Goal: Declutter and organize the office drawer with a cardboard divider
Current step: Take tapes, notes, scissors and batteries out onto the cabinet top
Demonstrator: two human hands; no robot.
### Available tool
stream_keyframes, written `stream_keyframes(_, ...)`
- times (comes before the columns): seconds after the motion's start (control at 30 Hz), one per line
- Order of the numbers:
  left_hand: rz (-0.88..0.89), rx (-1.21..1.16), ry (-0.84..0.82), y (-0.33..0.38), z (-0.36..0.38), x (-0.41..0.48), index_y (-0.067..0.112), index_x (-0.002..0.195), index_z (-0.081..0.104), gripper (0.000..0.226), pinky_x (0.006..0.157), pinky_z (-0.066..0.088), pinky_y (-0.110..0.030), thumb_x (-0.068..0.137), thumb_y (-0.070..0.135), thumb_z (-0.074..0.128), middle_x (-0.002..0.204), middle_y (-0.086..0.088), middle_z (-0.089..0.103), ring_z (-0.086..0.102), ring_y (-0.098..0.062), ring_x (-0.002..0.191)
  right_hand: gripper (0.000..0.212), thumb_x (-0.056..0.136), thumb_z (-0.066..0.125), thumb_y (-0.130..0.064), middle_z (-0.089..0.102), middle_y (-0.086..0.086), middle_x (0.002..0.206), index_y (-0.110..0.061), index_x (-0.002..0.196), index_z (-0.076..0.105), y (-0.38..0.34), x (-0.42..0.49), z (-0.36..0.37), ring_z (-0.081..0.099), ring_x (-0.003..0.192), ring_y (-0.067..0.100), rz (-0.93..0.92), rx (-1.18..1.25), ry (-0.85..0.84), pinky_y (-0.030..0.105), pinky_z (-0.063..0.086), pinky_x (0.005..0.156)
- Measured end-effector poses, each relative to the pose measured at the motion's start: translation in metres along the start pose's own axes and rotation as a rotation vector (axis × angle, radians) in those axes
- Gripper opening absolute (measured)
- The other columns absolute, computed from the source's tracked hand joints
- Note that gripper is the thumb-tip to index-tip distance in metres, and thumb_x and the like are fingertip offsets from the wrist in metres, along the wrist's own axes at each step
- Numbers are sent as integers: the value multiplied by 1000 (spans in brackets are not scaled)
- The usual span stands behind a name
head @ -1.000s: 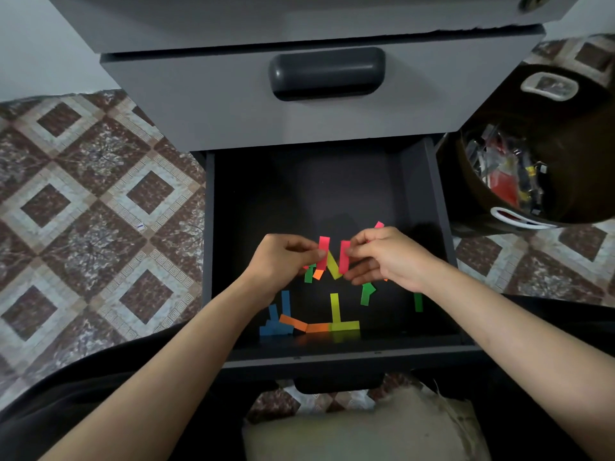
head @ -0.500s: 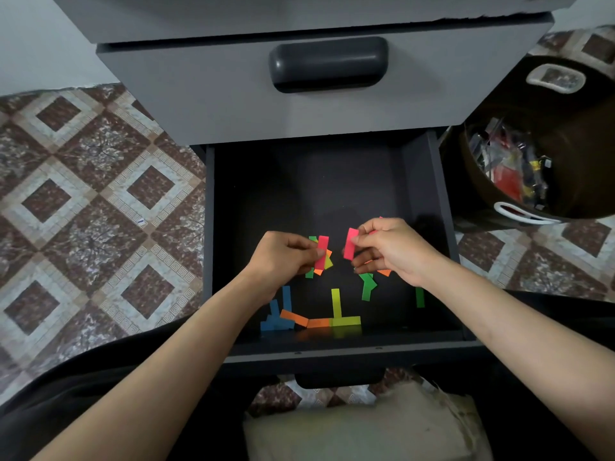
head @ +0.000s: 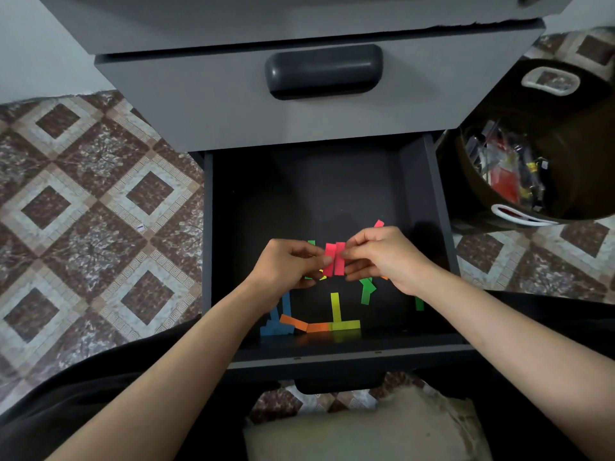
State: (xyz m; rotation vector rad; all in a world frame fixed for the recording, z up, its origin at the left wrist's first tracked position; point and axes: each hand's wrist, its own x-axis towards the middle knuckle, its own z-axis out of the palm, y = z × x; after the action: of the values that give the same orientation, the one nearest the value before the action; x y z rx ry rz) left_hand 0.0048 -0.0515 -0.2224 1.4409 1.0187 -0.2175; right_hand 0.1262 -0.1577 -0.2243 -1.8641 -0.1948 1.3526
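In the open dark drawer [head: 416, 181], above its floor, two pink paper strips [head: 334, 259] stand upright, side by side and touching. The left hand [head: 286, 264] pinches one and the right hand [head: 386, 254] pinches the other. More coloured strips [head: 319, 327] lie flat near the front wall.

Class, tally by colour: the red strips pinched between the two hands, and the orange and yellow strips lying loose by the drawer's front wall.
red strips: 2
orange strips: 2
yellow strips: 2
Total: 6
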Motion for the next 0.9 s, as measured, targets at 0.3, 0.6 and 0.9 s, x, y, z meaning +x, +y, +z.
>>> stream_keyframes(0.3,-28,-92,23,1,2,0,16,88,67,7,48,47,-10,82,13,68,75,-1,65,59,-3,56,11,86,59,5,69,9,69,-3,84,66,-1,-2,3,70,61,17,7,165,-111,26,58,59)
stream_keyframes(0.6,84,-85,137,2,-3,5,19,82,65,4,63,52,-20,82,16,67,87,-3,67,65,-12,78,19,85,59,2,69,10,93,-11,90,72,5,36,-25,65,84,21,-281,-701,415,31,54,82)
stream_keyframes(0.9,76,-105,112,1,-7,4,17,83,66,4,61,51,-19,82,14,68,86,-5,68,64,-11,75,30,82,60,2,52,8,110,-13,108,64,18,51,-35,57,97,30,-262,-1077,308,31,44,73)
